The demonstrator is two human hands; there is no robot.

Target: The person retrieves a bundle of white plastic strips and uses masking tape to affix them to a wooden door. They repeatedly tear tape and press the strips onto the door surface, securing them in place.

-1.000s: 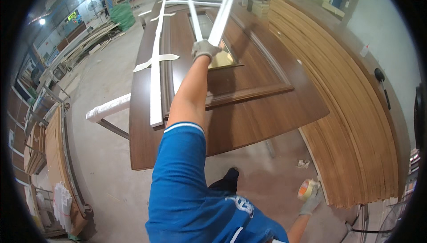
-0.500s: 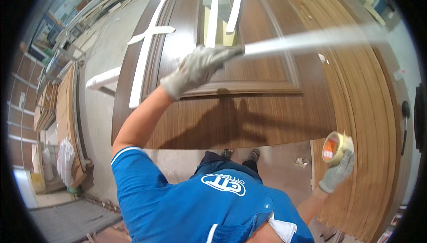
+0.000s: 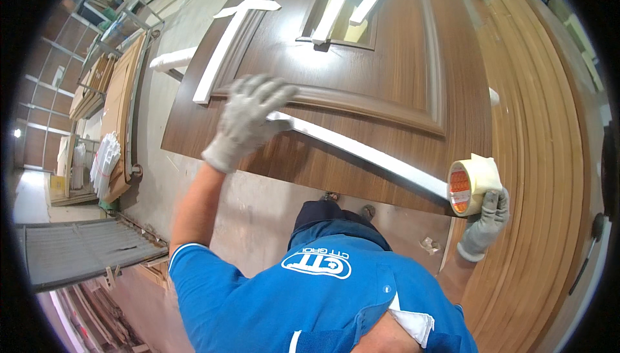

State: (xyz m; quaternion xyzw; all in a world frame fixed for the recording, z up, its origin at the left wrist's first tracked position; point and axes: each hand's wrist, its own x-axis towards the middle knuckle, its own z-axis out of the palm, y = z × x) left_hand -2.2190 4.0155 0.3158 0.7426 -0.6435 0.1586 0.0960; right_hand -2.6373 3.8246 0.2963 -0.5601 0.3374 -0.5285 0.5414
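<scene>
My gloved left hand (image 3: 248, 117) is over the near part of a brown panelled door (image 3: 310, 169), its fingers spread. Its thumb is at the left end of a long white strip (image 3: 368, 153); whether it presses on it I cannot tell. The strip lies slantwise across the door's near end, with its right end by the tape. In my gloved right hand (image 3: 485, 227) is a roll of cream tape (image 3: 481, 180), gripped from below beside the door's near right corner. A loose flap of tape stands at the top of the roll.
Another white strip (image 3: 226, 49) runs along the door's left side, crossed by a short piece of tape (image 3: 261, 5). Two more strips lie across the door's narrow window (image 3: 358, 30). Stacked brown boards (image 3: 529, 159) stand close on the right. A grey slatted surface (image 3: 84, 249) is at lower left.
My left hand has come down toward the door's near left, lowering the white strip from its blurred swing onto the near end. My right hand with the tape roll has shifted slightly left and up.
</scene>
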